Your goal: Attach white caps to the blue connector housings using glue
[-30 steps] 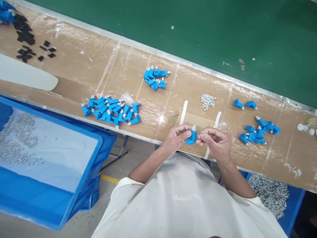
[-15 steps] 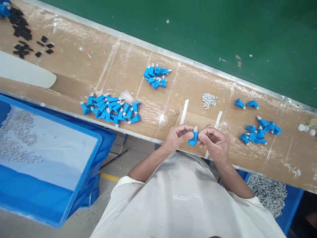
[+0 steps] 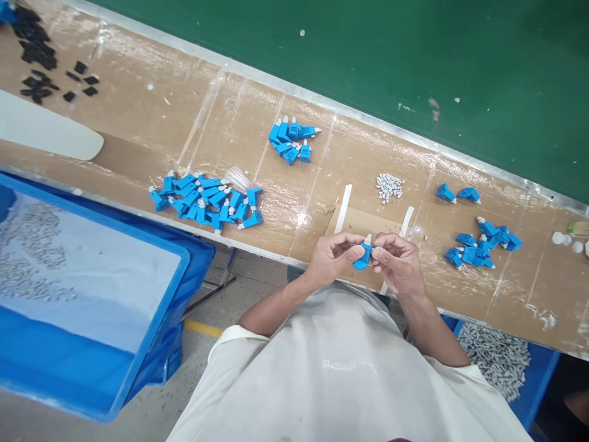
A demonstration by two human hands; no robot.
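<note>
Above the front edge of the bench, my left hand (image 3: 332,258) pinches a small blue plastic housing with a white tip (image 3: 362,260) between thumb and fingers. The white tip points away from me. My right hand (image 3: 399,263) is closed against the housing's right side, thumb and forefinger pressed together. Whatever sits between those fingertips is too small or too hidden to make out. Just beyond my hands lies a cardboard sheet (image 3: 372,222) with white tape strips. Farther back is a heap of tiny white pieces (image 3: 389,187).
Similar blue housings lie in groups at left (image 3: 202,199), back (image 3: 292,140) and right (image 3: 483,245). Clear thin tubes (image 3: 238,178) rest by the left group. Black pieces (image 3: 37,52) are far left. Blue bins (image 3: 156,319) stand below left, and another bin with grey parts (image 3: 494,356) below right.
The blue housing and both hands have shifted very slightly to the right in view, and the housing leans a bit more. The grips look the same.
</note>
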